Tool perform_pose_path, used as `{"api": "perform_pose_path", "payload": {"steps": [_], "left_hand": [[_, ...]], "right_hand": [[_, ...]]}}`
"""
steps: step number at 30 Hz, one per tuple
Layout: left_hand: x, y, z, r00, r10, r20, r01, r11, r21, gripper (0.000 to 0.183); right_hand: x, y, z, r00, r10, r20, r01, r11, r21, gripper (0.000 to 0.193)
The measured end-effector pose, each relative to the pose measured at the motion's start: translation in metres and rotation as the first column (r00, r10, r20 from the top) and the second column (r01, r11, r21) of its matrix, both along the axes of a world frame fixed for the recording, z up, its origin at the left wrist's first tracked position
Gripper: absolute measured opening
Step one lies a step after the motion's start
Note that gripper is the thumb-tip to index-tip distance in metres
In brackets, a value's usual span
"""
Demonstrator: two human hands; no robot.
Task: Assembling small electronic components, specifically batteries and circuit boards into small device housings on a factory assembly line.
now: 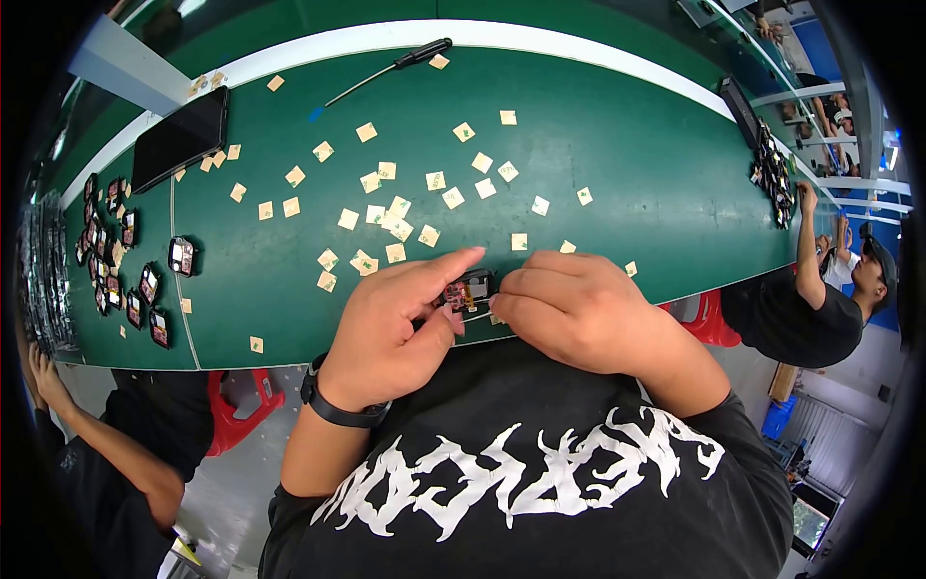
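Observation:
Close to my body, at the near edge of the green table, a small black electronic device (470,290) with its inside exposed is held up. My left hand (395,323) grips its left side between thumb and fingers, with the index finger stretched along its far side. Curled at the device's right edge, my right hand (584,309) has its fingertips pressed together. A thin pale strip shows between the right fingertips and the left thumb; what it is, and whether the right hand pinches it, is too small to tell.
Many small cream paper squares (436,180) lie scattered over the green table (656,183). Beyond them is a screwdriver (410,60). At left are a black tablet-like panel (180,140) and several similar devices (149,283). People sit on both sides; more devices (772,179) lie far right.

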State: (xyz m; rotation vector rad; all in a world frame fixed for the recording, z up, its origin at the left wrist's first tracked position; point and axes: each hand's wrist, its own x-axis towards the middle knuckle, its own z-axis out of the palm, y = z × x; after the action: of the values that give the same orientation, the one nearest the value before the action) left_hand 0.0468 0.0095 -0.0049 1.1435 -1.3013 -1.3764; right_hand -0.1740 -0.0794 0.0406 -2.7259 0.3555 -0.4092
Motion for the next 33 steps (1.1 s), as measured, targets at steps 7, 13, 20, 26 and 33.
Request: {"api": "perform_pose_path", "payload": {"steps": [7, 13, 20, 26, 33], "left_hand": [[-0.001, -0.001, 0.004, 1.0, -0.016, 0.025, 0.017, 1.0, -0.02, 0.06], [-0.005, 0.0, 0.003, 0.995, 0.03, 0.098, -0.034, 0.999, 0.04, 0.046], [-0.005, 0.0, 0.004, 0.997, 0.074, 0.001, -0.074, 0.989, 0.13, 0.036], [-0.005, -0.005, 0.007, 0.996, 0.083, -0.023, -0.077, 0.978, 0.195, 0.037], [-0.003, -0.005, 0.006, 0.985, 0.084, -0.15, -0.052, 0.977, 0.209, 0.049]], "right_hand": [[0.0, -0.002, 0.002, 0.998, 0.044, -0.053, -0.045, 0.999, -0.015, 0.022], [-0.001, -0.004, 0.003, 0.998, -0.006, -0.059, 0.007, 1.0, 0.006, 0.022], [-0.019, 0.002, 0.011, 0.981, -0.194, -0.022, 0.195, 0.981, 0.022, 0.019], [-0.016, 0.012, 0.005, 0.973, -0.227, 0.032, 0.222, 0.97, 0.103, 0.021], [-0.006, 0.016, 0.001, 0.979, -0.196, 0.062, 0.187, 0.975, 0.119, 0.032]]}}
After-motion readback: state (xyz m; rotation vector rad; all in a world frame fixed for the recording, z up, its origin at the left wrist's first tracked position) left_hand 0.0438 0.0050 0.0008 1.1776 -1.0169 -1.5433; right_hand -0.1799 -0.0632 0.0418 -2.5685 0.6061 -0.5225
